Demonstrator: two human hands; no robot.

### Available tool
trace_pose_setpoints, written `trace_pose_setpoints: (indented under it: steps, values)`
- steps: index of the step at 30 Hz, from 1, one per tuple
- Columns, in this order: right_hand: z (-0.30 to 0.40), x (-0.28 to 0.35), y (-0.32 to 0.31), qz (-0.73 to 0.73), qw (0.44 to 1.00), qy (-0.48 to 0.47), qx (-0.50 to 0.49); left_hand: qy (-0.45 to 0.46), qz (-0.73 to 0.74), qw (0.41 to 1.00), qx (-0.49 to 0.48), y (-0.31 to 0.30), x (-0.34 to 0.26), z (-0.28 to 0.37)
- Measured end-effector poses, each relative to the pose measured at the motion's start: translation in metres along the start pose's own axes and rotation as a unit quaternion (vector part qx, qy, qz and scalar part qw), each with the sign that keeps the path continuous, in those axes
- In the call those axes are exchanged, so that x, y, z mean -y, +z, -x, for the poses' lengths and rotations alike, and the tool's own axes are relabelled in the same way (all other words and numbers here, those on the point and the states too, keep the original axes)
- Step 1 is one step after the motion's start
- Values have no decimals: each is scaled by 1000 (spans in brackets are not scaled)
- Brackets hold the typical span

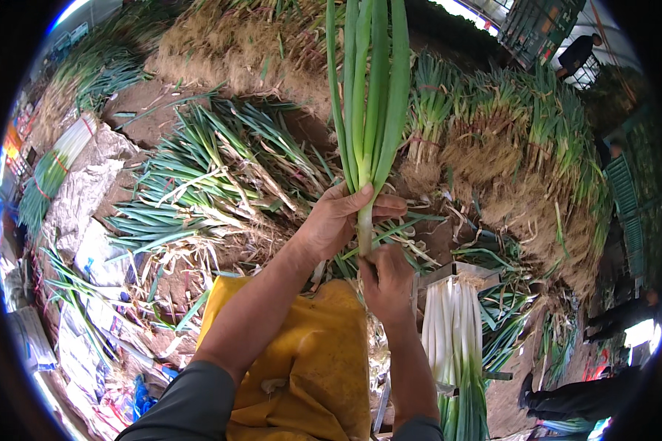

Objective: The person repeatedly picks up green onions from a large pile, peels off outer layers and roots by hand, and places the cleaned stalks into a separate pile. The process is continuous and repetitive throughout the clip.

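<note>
A large green onion (367, 93) stands nearly upright in front of me, its green leaves fanned toward the top of the view. My left hand (339, 215) grips it where the leaves meet the pale stalk. Lower down, my right hand (387, 275) closes on the root end of the stalk; its fingertips are partly hidden. Right of that hand, cleaned white-stalked green onions (452, 331) lie together in a metal rack (458, 271). A yellow apron (309, 353) covers my lap.
Loose untrimmed green onions (198, 182) lie on the soil ahead to the left. A tied bundle (60, 165) rests on plastic sheeting (83, 204) at far left. Rooted bundles (491, 132) stand at right. One person (579, 55) is at upper right; another's legs (579, 397) show at lower right.
</note>
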State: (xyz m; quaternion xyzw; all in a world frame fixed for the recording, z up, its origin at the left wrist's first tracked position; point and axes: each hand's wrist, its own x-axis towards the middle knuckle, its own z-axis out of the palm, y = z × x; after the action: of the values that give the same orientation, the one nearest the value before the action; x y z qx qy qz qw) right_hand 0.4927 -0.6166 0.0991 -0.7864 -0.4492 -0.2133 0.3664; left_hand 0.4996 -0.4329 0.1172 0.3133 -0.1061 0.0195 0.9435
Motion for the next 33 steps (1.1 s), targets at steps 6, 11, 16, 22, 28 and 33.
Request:
trace_pose_setpoints:
  steps: [6,11,16,22,28,33]
  values:
    - [35,13,-21,-140,982,128,5,30,15,998,-53,-15,0,-3]
    - [8,3,-23,-122,983,130,-53,-4,50,998,-29,-11,6,-3]
    - [-25,1,-16,-71,990,105,-55,-42,34,998,31,-5,5,3]
    - [-32,-8,-17,-20,999,17,-32,-39,-6,999,-3,-4,7,1]
    - [10,0,-25,-145,983,114,14,22,-48,994,-93,-8,2,-1]
    - [29,-18,-22,-385,859,299,-154,91,-79,979,-164,-11,0,-5]
